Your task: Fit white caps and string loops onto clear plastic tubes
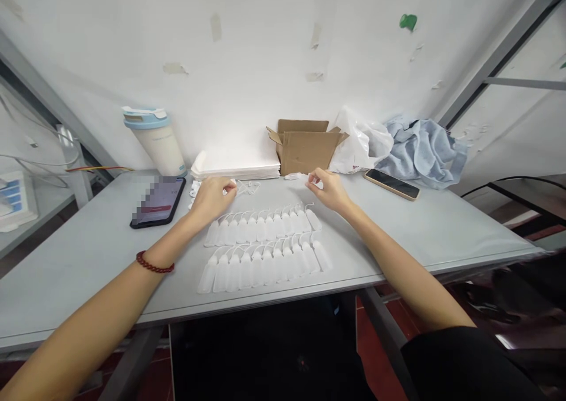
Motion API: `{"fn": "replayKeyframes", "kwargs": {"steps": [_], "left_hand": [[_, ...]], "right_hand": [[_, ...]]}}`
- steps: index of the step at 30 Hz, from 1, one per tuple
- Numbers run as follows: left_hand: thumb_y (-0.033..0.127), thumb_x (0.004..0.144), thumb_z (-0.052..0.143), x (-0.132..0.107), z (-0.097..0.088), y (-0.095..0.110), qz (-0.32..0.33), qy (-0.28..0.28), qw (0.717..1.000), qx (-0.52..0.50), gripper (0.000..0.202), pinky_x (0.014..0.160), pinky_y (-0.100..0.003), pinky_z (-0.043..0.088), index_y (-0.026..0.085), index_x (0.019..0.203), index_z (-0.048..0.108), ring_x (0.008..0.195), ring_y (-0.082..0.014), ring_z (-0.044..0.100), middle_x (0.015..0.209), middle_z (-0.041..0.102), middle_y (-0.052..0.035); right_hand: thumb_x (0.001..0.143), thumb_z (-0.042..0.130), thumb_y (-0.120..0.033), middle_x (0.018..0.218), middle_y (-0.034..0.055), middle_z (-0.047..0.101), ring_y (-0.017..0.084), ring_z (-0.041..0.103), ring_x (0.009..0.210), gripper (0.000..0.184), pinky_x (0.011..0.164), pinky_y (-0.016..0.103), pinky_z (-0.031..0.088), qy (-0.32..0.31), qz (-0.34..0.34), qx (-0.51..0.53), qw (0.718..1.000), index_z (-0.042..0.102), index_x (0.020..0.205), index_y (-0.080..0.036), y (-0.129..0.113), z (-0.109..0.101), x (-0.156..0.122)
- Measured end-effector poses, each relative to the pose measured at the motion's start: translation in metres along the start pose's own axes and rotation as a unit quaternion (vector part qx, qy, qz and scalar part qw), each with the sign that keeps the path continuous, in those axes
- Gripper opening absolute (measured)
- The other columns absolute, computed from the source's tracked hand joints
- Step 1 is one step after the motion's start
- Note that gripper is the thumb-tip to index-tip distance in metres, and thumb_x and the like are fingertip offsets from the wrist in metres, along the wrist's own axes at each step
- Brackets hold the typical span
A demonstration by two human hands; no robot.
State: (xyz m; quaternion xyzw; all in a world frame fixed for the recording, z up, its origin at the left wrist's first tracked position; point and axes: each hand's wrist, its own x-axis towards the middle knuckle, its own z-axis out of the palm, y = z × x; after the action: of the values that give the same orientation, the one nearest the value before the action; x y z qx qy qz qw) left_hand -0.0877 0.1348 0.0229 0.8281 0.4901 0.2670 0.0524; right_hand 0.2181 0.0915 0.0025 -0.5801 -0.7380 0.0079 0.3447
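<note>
Left hand (213, 196): curled on loose white plastic bits (247, 187); cannot tell if it holds one.
Right hand (329, 190): pinching a small white plastic piece (311, 178).
Flat white plastic tags (265, 245): two rows, nearer, between the arms.

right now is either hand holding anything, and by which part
Right hand seems to pinch a small white piece at its end; left hand cannot be told.

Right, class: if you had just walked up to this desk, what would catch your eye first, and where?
First, the two neat rows of white tags in the middle of the table, with the left hand and right hand just behind them. Then the open cardboard box against the back wall and the crumpled blue cloth to its right.
</note>
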Motion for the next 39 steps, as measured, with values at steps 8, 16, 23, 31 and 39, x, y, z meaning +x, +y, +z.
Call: {"fn": "replayKeyframes", "kwargs": {"steps": [8,16,23,31,39], "left_hand": [[0.031,0.085,0.045,-0.002,0.0,0.003,0.025,0.074,0.997,0.014,0.026,0.088,-0.038,0.042,0.019,0.086,0.068,0.091,-0.0262,0.059,0.086,0.07,-0.0078],[0.03,0.089,0.039,-0.002,0.008,-0.003,0.102,0.011,0.993,0.061,0.032,0.083,-0.04,0.042,0.018,0.09,0.069,0.09,-0.0285,0.056,0.086,0.069,-0.0104],[0.026,0.086,0.043,-0.004,0.007,-0.002,0.047,0.061,0.994,0.073,0.029,0.082,-0.04,0.043,0.017,0.084,0.07,0.09,-0.0292,0.058,0.085,0.07,-0.0109],[0.026,0.078,0.055,-0.015,0.009,0.032,0.004,0.049,0.992,-0.114,0.016,0.074,-0.031,0.046,0.018,0.077,0.069,0.075,-0.0198,0.063,0.077,0.071,-0.0033],[0.03,0.077,0.061,-0.031,0.003,0.06,0.016,0.035,0.973,-0.229,0.015,0.064,-0.028,0.044,0.018,0.075,0.07,0.069,-0.0168,0.061,0.073,0.071,-0.0019]], "right_hand": [[0.084,0.05,-0.026,0.087,0.0071,0.063,0.023,0.056,0.084,0.006,0.079,0.034,0.041,0.0,-0.01,0.019,1.0,0.048,0.081,-0.022,-0.013,0.0,-0.003],[0.084,0.051,-0.027,0.086,0.0068,0.063,0.022,0.056,0.083,0.008,0.078,0.034,0.041,-0.006,-0.018,0.042,0.999,0.045,0.079,-0.022,-0.023,0.0,-0.005],[0.083,0.052,-0.028,0.087,0.0065,0.063,0.021,0.055,0.083,0.01,0.078,0.034,0.042,-0.005,-0.012,0.068,0.998,0.046,0.078,-0.022,-0.028,-0.001,-0.007],[0.079,0.066,-0.041,0.08,0.0019,0.068,0.017,0.063,0.075,0.029,0.067,0.029,0.043,-0.115,0.079,0.383,0.913,0.048,0.089,-0.021,-0.061,-0.008,-0.016],[0.079,0.069,-0.041,0.083,0.0041,0.07,0.017,0.065,0.078,0.032,0.069,0.031,0.046,-0.191,0.06,0.397,0.896,0.059,0.1,-0.018,-0.07,-0.003,-0.02]]}}
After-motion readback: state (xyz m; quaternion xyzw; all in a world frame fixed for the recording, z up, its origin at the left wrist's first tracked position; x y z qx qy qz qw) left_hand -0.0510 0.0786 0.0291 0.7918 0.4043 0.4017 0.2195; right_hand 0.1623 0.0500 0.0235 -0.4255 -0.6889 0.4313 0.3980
